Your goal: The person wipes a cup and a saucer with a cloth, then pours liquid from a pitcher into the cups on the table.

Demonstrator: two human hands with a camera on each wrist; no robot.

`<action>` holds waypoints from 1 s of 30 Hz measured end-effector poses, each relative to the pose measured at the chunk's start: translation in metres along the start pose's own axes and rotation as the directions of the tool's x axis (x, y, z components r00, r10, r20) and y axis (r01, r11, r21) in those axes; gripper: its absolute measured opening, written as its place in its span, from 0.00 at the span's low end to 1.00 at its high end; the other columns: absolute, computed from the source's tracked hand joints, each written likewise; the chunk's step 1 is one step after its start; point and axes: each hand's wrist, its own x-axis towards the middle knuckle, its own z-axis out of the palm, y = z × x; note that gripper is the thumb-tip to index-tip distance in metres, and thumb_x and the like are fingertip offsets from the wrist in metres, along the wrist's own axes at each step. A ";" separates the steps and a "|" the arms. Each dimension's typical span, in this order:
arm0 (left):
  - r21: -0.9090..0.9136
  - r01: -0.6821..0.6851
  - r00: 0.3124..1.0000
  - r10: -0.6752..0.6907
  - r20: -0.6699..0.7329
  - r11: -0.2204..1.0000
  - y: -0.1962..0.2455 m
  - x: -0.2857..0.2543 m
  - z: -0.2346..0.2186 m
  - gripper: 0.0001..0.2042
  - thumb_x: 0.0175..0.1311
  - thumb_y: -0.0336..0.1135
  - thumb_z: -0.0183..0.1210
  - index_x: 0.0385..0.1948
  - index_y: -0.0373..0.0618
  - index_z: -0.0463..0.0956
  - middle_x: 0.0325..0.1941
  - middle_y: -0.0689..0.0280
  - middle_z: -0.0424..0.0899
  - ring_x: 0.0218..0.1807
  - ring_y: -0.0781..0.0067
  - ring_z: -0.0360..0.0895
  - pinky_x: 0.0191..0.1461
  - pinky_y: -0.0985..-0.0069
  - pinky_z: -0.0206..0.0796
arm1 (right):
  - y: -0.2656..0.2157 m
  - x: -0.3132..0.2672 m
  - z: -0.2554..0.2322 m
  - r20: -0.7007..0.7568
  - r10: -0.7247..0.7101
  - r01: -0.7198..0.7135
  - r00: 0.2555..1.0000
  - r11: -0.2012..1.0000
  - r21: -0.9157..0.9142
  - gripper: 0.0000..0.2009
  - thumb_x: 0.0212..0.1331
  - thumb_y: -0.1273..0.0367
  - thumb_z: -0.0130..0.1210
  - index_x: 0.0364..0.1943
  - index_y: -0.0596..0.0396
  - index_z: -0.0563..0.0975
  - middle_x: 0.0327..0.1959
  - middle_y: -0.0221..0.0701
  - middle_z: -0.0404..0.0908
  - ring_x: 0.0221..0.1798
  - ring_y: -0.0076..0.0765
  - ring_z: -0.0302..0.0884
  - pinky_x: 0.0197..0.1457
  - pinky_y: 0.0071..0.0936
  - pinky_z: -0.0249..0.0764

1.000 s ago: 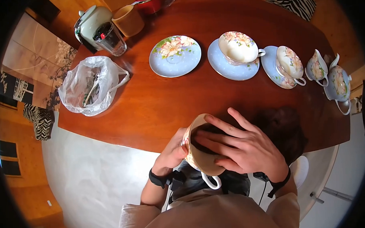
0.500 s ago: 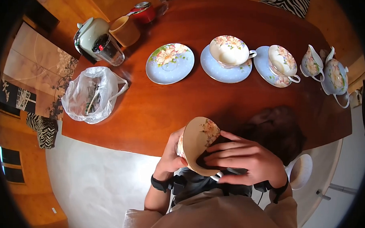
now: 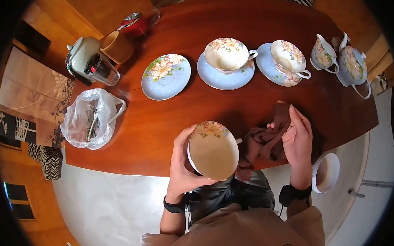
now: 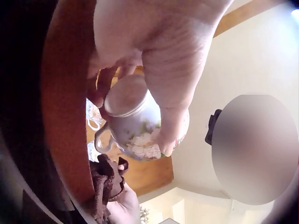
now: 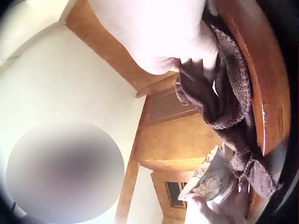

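Note:
My left hand [image 3: 181, 167] grips a floral teacup [image 3: 213, 155] from its left side, over the table's near edge. The cup's mouth faces the head camera, and its handle points right. In the left wrist view the thumb presses the cup's flowered outer wall [image 4: 145, 140], with the other fingers by its foot. To the right, my right hand [image 3: 298, 141] holds a brown cloth [image 3: 262, 142] between thumb and fingers. The cloth hangs in loose folds beside the cup. In the right wrist view the fingers curl into the cloth [image 5: 231, 102].
Across the table stand a blue floral saucer [image 3: 166, 78], two teacups [image 3: 229, 57] [image 3: 288, 59] on saucers, a creamer [image 3: 324, 55] and a teapot [image 3: 352, 65]. At left are a plastic bag [image 3: 92, 120], a glass [image 3: 106, 74], a pale green pot [image 3: 84, 55], a wooden cup [image 3: 116, 47] and a red container [image 3: 135, 25].
My right hand has come out of the cup and moved right with the cloth, which now shows clearly. The cup has turned, its handle swinging from the bottom to the right.

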 end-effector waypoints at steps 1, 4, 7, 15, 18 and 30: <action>-0.004 0.002 1.000 -0.002 -0.022 1.000 -0.001 -0.001 0.001 0.60 0.26 0.36 0.86 0.70 0.42 0.56 0.66 0.57 0.70 0.67 0.59 0.72 0.68 0.59 0.69 | 0.001 0.001 -0.001 -0.014 -0.001 0.002 1.000 0.998 0.055 0.19 0.77 0.64 0.45 0.58 0.67 0.75 0.41 0.38 0.85 0.43 0.36 0.85 0.53 0.34 0.81; -0.046 0.019 1.000 -0.018 0.013 0.999 0.003 -0.001 0.001 0.56 0.32 0.33 0.84 0.70 0.40 0.58 0.69 0.55 0.69 0.71 0.60 0.68 0.75 0.61 0.59 | -0.004 -0.001 0.017 -0.142 0.026 -0.018 0.989 0.998 0.057 0.21 0.77 0.65 0.46 0.63 0.68 0.71 0.43 0.38 0.84 0.45 0.36 0.84 0.55 0.34 0.79; 0.000 0.011 0.999 -0.011 0.041 1.000 0.005 0.000 0.001 0.56 0.32 0.33 0.84 0.70 0.40 0.58 0.69 0.55 0.69 0.71 0.59 0.69 0.74 0.61 0.60 | 0.003 -0.005 0.040 -0.135 -0.098 0.092 0.986 0.994 -0.055 0.21 0.75 0.68 0.48 0.66 0.66 0.70 0.45 0.36 0.84 0.46 0.29 0.83 0.55 0.29 0.79; 0.072 -0.039 0.996 0.032 0.089 0.997 0.010 0.006 -0.001 0.53 0.32 0.33 0.85 0.68 0.37 0.63 0.68 0.54 0.73 0.68 0.60 0.72 0.73 0.62 0.62 | 0.024 -0.015 0.065 0.753 -0.158 0.755 0.639 0.316 -0.574 0.23 0.53 0.82 0.59 0.57 0.63 0.76 0.54 0.45 0.81 0.58 0.53 0.80 0.66 0.44 0.76; 0.104 -0.086 0.993 0.076 0.091 0.991 0.014 0.007 0.001 0.52 0.32 0.33 0.85 0.67 0.36 0.64 0.66 0.54 0.75 0.67 0.60 0.74 0.72 0.63 0.64 | 0.026 -0.013 0.061 0.812 -0.062 0.794 0.581 0.262 -0.548 0.21 0.53 0.80 0.60 0.54 0.62 0.77 0.52 0.43 0.82 0.58 0.51 0.81 0.67 0.43 0.76; 0.082 -0.123 0.991 0.118 0.065 0.989 0.011 0.008 0.006 0.52 0.32 0.35 0.85 0.67 0.36 0.66 0.64 0.52 0.77 0.65 0.59 0.77 0.70 0.63 0.66 | -0.012 -0.021 0.029 0.484 -0.115 0.483 0.868 0.424 -0.766 0.11 0.65 0.80 0.53 0.47 0.57 0.82 0.27 0.39 0.81 0.34 0.45 0.82 0.69 0.40 0.72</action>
